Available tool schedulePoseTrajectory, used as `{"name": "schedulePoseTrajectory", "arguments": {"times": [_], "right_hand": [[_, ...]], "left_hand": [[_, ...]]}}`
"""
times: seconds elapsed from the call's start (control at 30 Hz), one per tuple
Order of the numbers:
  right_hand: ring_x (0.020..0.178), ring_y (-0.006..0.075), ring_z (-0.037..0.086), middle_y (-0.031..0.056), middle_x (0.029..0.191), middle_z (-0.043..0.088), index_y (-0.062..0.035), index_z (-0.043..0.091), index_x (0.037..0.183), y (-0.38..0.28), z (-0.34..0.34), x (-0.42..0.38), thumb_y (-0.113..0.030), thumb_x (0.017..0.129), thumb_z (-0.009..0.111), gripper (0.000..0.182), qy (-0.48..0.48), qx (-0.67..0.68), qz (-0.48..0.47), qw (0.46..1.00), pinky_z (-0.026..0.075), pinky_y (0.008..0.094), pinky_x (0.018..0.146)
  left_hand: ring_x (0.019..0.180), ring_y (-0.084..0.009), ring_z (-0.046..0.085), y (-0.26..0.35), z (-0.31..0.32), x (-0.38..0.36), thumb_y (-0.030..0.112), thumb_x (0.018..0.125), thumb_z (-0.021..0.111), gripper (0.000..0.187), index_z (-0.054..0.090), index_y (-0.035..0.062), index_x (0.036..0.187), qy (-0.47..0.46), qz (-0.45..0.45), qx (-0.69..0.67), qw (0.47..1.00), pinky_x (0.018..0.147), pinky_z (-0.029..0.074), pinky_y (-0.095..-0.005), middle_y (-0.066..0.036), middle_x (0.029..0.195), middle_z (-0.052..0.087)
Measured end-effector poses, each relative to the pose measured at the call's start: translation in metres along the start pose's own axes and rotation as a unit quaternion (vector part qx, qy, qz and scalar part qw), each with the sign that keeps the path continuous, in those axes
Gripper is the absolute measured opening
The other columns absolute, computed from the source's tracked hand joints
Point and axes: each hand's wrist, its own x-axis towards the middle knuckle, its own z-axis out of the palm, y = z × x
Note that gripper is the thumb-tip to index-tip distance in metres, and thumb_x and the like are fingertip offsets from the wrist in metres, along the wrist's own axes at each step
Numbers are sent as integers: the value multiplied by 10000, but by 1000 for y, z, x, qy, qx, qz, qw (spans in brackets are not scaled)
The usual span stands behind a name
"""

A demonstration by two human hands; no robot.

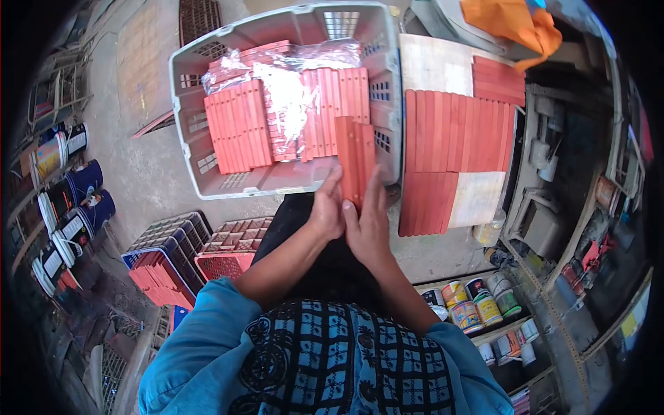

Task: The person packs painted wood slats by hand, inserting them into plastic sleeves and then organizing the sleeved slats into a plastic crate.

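Several red-painted slats [355,162] are held together as an upright bundle between my hands, at the near right corner of a grey plastic crate [290,188]. My left hand [327,206] presses the bundle from the left. On the other side my right hand [368,228] grips it, thumb across the lower end. Inside the crate lie more red slats [238,128] in stacked rows with small dark holes, with shiny clear plastic film [280,97] among them. What the slats are for cannot be made out.
To the right, a pale board [481,197] carries rows of red slats [460,128]. Paint cans [463,315] stand at lower right, paint buckets [86,187] at left. Smaller crates [166,242] sit on the floor at lower left. An orange cloth [515,28] hangs at upper right.
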Motion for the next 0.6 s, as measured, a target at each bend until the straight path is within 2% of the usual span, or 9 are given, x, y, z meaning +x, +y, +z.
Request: {"name": "schedulePoseTrajectory", "arguments": {"times": [0.03,0.13,0.17,0.27,0.4,0.5,0.6], "right_hand": [[1255,466,321,316,1381,253,35,86,1423,-12,16,6,-252,880,507,745,-4,14,5,1000,311,461,1028],[1277,451,298,310,1400,230,35,91,1421,-49,49,24,-258,882,503,739,-61,38,29,997,304,450,1038],[1307,432,262,297,1425,198,33,91,1422,-56,62,25,-239,893,481,711,-64,-25,4,998,287,435,1056],[1324,422,233,292,1440,168,31,95,1423,-78,96,28,-203,902,457,676,-80,-97,-30,992,276,426,1068],[1306,431,274,301,1428,208,36,172,1412,-93,125,35,-153,908,437,601,-50,-31,-35,998,274,422,1069],[1249,419,368,285,1374,319,22,296,1381,-84,133,50,-145,906,463,531,2,23,-17,1000,308,403,1044],[1159,385,455,253,1275,429,-1,403,1335,-92,127,60,-125,876,528,492,-7,22,20,1000,354,393,994]], "left_hand": [[1170,-254,491,17,-8,-6,468,932,323,559,439,65,1302,13,4,2,1000,1024,348,-379,-102,1281,515],[1173,-261,488,65,-34,-21,449,932,327,545,445,64,1300,31,2,-39,999,1033,337,-390,-112,1283,514],[1173,-261,488,80,-42,-26,446,931,330,543,447,63,1298,26,0,-47,999,1034,336,-392,-112,1282,515],[1168,-259,493,115,-57,-35,428,928,353,523,461,60,1283,32,6,-56,998,1032,336,-396,-104,1264,530],[1145,-248,508,140,-77,-37,396,926,379,485,474,60,1262,55,-3,-24,998,1017,353,-393,-98,1236,546],[1119,-239,523,146,-81,-39,362,922,405,455,479,58,1251,60,-4,-3,998,999,372,-386,-97,1210,561],[1084,-252,548,150,-96,-35,313,896,447,440,478,51,1248,43,-38,-40,998,977,394,-397,-112,1173,579]]}}
